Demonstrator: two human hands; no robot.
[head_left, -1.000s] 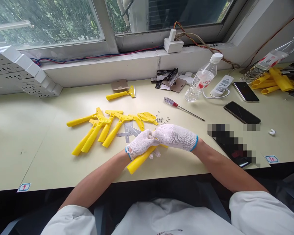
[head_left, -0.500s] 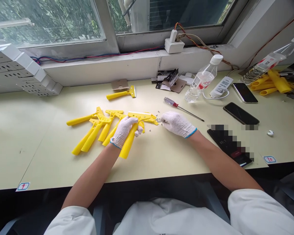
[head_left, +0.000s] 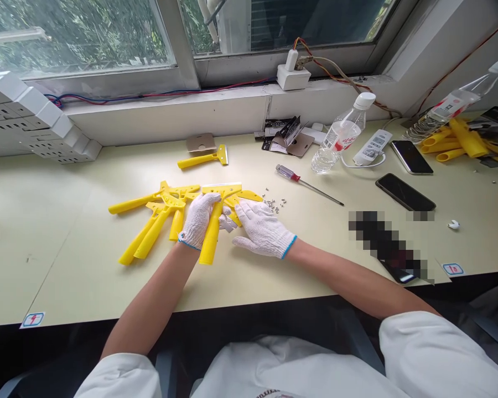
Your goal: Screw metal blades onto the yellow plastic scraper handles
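My left hand, in a white knit glove, is closed around a yellow scraper, whose handle points toward me and whose pale blade edge faces away. My gloved right hand lies low over the table, fingers stretched toward the scraper head; its fingertips touch or cover part of some yellow plastic pieces. Small screws are scattered just beyond it. Several more yellow scraper handles lie in an overlapping group left of my left hand. What is under my right fingers is partly hidden.
A yellow scraper lies beside a brown card at the back. A screwdriver rests right of the screws. Farther right are a water bottle, a power strip, phones and an earbud. White boxes stand far left.
My right hand has moved left from the screws to the scraper head, and its curled fingers have straightened. The screws now show more. The held scraper has shifted slightly left.
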